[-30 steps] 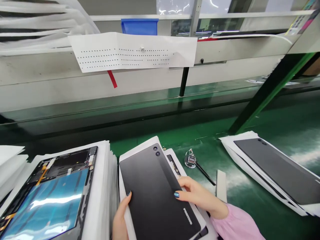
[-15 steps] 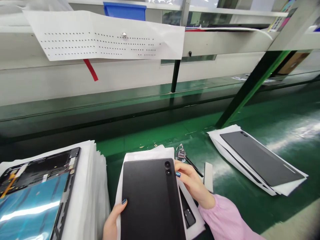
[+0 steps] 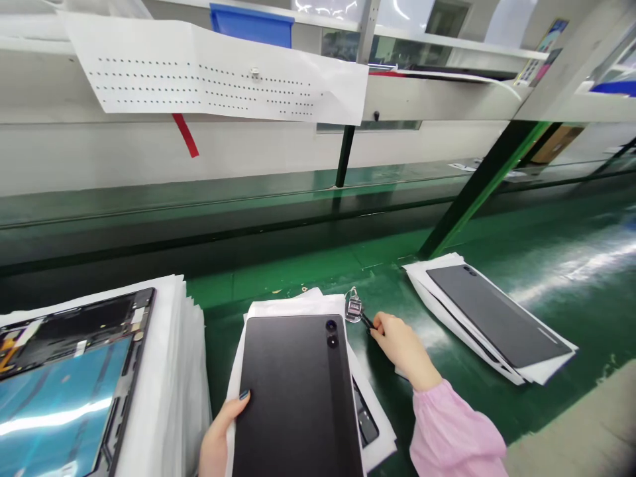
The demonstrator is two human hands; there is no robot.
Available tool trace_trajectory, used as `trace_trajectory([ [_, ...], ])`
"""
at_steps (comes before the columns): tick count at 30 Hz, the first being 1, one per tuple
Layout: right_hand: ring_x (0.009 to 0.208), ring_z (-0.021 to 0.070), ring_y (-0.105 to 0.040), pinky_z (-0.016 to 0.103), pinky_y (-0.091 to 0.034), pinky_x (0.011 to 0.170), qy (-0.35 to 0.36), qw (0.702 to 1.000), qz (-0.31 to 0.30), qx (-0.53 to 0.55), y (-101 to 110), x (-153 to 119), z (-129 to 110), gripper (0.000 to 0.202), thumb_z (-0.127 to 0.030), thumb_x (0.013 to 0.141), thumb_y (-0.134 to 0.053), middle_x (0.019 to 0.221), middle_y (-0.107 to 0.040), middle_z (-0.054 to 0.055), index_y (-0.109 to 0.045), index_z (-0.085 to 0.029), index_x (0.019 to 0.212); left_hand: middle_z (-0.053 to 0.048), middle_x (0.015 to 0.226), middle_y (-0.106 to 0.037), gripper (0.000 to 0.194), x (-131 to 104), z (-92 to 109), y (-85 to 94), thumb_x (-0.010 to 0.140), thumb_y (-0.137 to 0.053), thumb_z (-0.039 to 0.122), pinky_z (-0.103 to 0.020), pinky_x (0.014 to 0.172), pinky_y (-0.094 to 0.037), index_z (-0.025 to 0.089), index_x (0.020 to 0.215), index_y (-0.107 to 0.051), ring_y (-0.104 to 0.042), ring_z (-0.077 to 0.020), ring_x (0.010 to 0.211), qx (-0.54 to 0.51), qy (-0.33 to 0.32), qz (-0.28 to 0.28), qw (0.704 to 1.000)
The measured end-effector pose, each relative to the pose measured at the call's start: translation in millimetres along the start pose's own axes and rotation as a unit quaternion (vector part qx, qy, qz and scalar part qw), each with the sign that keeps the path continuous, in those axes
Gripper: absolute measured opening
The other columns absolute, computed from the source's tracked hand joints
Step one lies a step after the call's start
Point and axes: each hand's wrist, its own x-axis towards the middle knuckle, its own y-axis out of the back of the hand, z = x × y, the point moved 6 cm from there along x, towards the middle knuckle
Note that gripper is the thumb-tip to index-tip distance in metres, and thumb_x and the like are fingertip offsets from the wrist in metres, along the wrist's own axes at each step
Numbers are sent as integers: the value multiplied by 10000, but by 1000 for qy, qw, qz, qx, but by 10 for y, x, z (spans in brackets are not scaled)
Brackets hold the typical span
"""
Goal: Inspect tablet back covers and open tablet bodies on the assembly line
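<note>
My left hand grips the left edge of a dark grey tablet, its thumb on the edge and its other fingers hidden. The tablet lies back up, with two camera lenses at its upper right corner, over white sheets. To the right, my right hand is closed on a slim black tool, whose exact kind I cannot make out. A small clear and silver charm lies at the tool's far end. Another dark device part shows from beneath the tablet on a white sheet.
At left stands a tall stack of white sheets, topped by an opened tablet with blue film. Another grey tablet rests on white sheets at right. A slanted green post meets the green bench behind.
My right hand has left the tablet's upper right edge, moved right and closed on the black tool. My left hand keeps its hold on the tablet. The camera view has shifted slightly.
</note>
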Motion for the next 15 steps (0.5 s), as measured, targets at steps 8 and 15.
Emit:
trace_trajectory([
  [8, 544, 230, -688, 352, -569, 563, 66, 994, 26, 81, 397, -139, -125, 88, -293, 803, -606, 643, -673, 21, -554, -224, 816, -116, 812, -801, 87, -70, 13, -112, 788, -713, 146, -434, 790, -631, 104, 848, -760, -763, -363, 901, -37, 34, -68, 996],
  [15, 897, 255, -750, 402, -640, 816, 377, 877, 195, 224, 698, -1082, -899, 280, -60, 830, -720, 991, -767, 74, -734, -241, 1044, -105, 895, -809, 123, 7, -2, -71, 717, -789, 189, -402, 803, -615, 130, 812, -738, -769, -338, 858, -37, 18, -111, 993],
])
